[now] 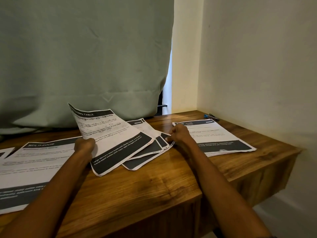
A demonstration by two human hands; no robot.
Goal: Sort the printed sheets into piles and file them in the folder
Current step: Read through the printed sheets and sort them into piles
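Note:
My left hand grips the left edge of a printed sheet with dark header and footer bands, lifting its top off the desk. Under it lies a fanned stack of similar sheets. My right hand pinches the right edges of that fanned stack. A pile headed "KITCHEN" lies to the right of my right hand. A pile headed "MULTI-ROOM" lies at the left, partly under my left forearm. No folder is in view.
The wooden desk meets a cream wall on the right and a green curtain behind. A small blue and dark object lies in the far right corner. Another sheet's corner shows at the far left.

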